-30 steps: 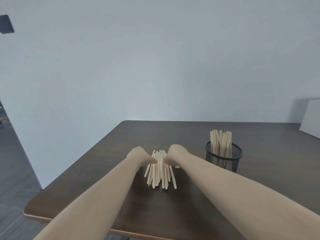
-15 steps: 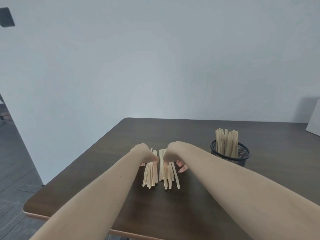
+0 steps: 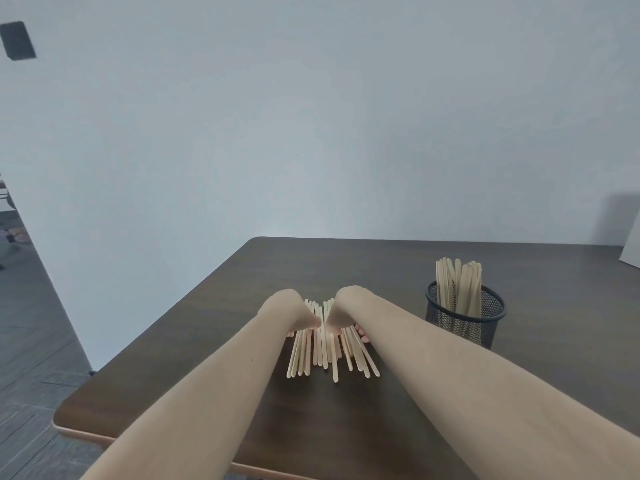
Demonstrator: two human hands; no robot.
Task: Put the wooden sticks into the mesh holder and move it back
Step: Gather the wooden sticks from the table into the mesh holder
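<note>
A loose pile of pale wooden sticks (image 3: pixel 325 355) lies fanned out on the dark table (image 3: pixel 346 265) in front of me. My left hand (image 3: pixel 291 310) and my right hand (image 3: pixel 346 306) are bent down over the pile's far end, close together, fingers curled onto the sticks. Most fingers are hidden behind the wrists; a few right fingertips show beside the pile. To the right stands a black mesh holder (image 3: pixel 460 327), upright, with several sticks (image 3: pixel 457 285) standing in it.
A white box (image 3: pixel 632 244) sits at the table's far right edge. The table's left edge and front edge drop to a dark floor (image 3: pixel 31 341). A pale wall rises behind the table.
Half a second ago the pile showed a gap between two bundles; now the bundles sit together again under both hands. The holder has stayed put.
</note>
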